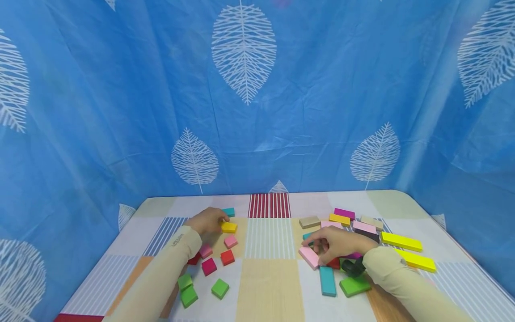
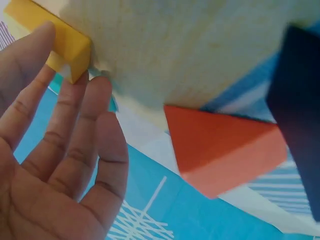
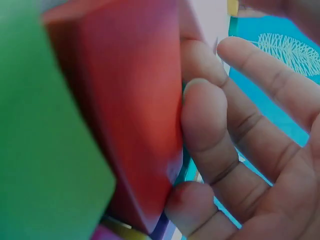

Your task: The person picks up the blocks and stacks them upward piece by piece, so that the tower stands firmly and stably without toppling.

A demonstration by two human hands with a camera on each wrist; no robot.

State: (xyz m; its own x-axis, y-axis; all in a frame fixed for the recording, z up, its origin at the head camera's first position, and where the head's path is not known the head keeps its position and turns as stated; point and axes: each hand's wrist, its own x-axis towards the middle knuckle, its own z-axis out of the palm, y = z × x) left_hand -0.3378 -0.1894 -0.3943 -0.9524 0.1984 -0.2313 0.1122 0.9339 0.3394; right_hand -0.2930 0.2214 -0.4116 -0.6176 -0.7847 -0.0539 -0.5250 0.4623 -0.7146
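On the left side of the table my left hand (image 1: 206, 221) pinches a small yellow block (image 1: 229, 227), thumb on one side and fingertips on the other, as the left wrist view shows with the yellow block (image 2: 75, 42). A teal block (image 1: 228, 212) lies just behind it. Over on the right, my right hand (image 1: 339, 243) holds a long pink block (image 1: 309, 258) between thumb and fingers. Under that hand sits a red block (image 3: 132, 100), close to its curled fingertips, with a green block (image 3: 45, 135) beside it.
Pink, red and green cubes (image 1: 220, 288) lie in front of the left hand. Around the right hand are a teal block (image 1: 327, 281), a green block (image 1: 355, 285), yellow bars (image 1: 401, 241) and several others. A blue curtain (image 1: 257, 147) hangs behind the table.
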